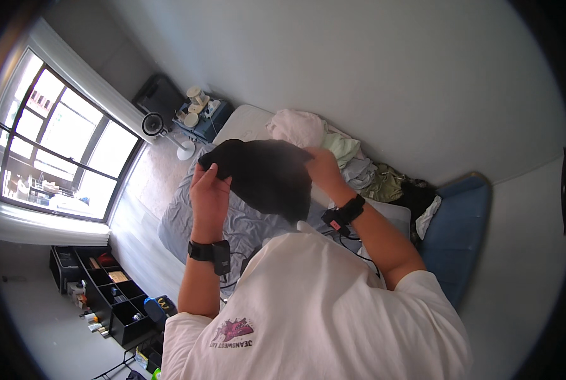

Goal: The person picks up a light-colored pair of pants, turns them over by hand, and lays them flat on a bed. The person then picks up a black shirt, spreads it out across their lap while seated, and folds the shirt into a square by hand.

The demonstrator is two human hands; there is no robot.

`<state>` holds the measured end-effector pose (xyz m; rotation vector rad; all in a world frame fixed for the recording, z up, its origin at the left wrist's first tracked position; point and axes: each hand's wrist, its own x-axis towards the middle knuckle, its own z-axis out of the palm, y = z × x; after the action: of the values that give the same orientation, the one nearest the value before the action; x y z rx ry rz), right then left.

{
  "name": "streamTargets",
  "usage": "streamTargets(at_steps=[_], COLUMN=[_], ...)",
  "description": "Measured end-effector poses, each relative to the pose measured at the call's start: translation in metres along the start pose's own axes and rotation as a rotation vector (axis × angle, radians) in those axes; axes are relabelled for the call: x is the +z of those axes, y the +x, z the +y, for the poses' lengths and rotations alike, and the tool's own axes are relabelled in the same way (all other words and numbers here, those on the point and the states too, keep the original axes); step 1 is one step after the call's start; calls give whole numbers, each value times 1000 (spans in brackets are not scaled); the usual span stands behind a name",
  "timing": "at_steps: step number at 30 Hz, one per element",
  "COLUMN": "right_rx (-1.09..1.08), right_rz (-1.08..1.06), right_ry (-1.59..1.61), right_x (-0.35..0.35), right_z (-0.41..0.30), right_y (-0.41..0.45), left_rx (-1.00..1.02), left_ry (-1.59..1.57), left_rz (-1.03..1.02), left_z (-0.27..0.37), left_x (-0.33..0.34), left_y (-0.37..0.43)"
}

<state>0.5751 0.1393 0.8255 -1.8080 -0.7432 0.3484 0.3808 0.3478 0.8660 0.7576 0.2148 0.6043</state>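
Note:
A black cloth garment (268, 178) hangs stretched between my two hands above the bed. My left hand (209, 194) pinches its left end, thumb on top. Its upper right corner is in the grip of my right hand (325, 171), whose fingertips are partly hidden behind the wrist and cloth. What kind of garment it is cannot be told. Below it spreads a rumpled grey-blue bed sheet (183, 223). Beyond my right hand lies a row of piled clothes, among them a pale pink cloth (295, 127), a light green one (340, 148) and an olive one (385, 183).
A blue headboard (458, 232) stands at the right against the wall. Past the bed's far left corner are a white standing fan (185, 150) and a blue bedside cabinet (223, 118) with items on top. A black shelf unit (105, 289) stands lower left, near the window (69, 137).

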Motion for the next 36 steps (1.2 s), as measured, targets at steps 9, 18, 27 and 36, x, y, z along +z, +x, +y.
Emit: streamTargets(at_steps=[9,18,27,36], right_rx=[-307,-1,4,-117], right_rz=[-164,-365,-284,-231], right_ry=[2,11,124,-229], right_x=[-28,-33,-22,-25], right_z=[-47,-50,-68,-95], right_y=[13,11,10,-5], left_rx=[29,36,-353,-189], left_ry=[-86,-147,473,1117], left_rz=[82,-16,-269,-568], left_z=[2,-2,-32,-54], left_x=[-1,-18,17,22], left_y=[-6,0,-7,-5])
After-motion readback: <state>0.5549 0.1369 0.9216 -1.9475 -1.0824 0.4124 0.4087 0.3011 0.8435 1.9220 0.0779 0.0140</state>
